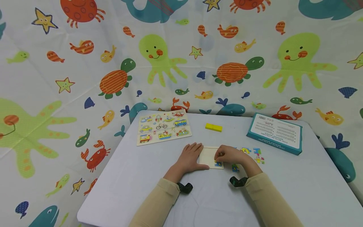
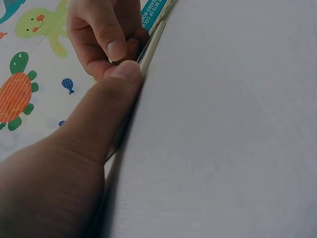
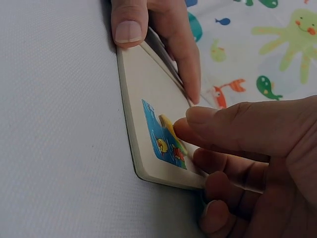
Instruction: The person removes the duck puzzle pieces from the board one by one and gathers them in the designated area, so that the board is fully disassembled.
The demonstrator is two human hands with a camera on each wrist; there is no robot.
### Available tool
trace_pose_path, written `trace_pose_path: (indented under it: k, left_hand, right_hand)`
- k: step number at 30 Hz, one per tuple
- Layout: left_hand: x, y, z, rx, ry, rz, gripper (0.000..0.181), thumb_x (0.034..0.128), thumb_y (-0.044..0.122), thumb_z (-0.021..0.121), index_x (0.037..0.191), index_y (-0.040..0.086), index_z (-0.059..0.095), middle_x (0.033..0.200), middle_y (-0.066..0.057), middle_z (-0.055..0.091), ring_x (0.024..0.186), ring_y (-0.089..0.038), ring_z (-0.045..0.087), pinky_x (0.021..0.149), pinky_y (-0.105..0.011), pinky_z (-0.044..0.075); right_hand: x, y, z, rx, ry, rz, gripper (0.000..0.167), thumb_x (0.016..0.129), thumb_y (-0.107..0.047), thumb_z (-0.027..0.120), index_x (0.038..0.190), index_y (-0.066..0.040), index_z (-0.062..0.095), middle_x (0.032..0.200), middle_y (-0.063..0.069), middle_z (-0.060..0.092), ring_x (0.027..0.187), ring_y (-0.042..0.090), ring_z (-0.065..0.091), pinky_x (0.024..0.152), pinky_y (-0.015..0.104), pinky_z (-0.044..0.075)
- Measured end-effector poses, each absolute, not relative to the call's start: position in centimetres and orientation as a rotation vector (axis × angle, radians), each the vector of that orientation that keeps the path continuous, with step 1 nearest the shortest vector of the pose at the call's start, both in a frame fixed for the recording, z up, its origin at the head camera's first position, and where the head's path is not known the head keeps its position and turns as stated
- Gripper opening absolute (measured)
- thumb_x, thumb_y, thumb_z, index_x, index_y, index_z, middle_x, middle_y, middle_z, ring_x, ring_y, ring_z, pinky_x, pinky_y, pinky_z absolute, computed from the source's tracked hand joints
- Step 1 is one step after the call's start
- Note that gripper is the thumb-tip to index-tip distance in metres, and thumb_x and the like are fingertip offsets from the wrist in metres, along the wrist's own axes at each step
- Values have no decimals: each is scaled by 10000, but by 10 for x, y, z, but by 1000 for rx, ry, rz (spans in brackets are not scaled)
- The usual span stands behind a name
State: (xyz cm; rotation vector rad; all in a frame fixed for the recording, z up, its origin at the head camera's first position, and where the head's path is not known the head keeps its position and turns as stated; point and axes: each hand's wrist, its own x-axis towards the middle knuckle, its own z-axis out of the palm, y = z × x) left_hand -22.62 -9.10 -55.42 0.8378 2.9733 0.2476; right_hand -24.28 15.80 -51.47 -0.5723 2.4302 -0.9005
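A pale wooden puzzle board (image 1: 208, 152) with a raised rim lies on the table between the two hands. My left hand (image 1: 189, 158) rests along its left side, fingers spread, with the thumb (image 3: 130, 30) pressing on the near edge. Over the board's right part, my right hand (image 1: 231, 156) has curled fingers, and its thumb and index finger pinch at a small puzzle piece. Blue and yellow puzzle pieces (image 3: 159, 140) with a duck picture show in the board's near right corner beneath those fingertips. The fingers partly hide what they pinch.
Several loose puzzle pieces (image 1: 257, 151) lie right of the board, one (image 1: 235, 167) close under the right wrist. Farther back are a vehicle picture board (image 1: 161, 126), a yellow block (image 1: 214, 127) and a teal box (image 1: 275, 133). A sea-animal cloth (image 1: 175, 28) hangs behind the table.
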Motion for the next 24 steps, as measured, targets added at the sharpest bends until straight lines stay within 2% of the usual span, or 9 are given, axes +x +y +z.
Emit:
trace_pose_path:
  k: [20,24]
  left_hand:
    - [-226,-92,-555,844,2972,234,1088,761,861,506,1569,165,289,1621,13,300,1513,-234,237,1234,-488,184]
    - [-226,-92,-554,848,2975,240,1089,760,863,504,1568,165,292,1620,11,302,1512,-238,241,1233,-492,185]
  right_hand:
    - [-241,159,-515,-533,2461,-928,128,960,-297,643,903,-197,698,1053,-3,614,902,175,523,764,320,433]
    - [-240,160,-515,-524,2472,-920,128,960,-327,641,939,-218,704,1047,-21,624,921,171,528,807,343,452]
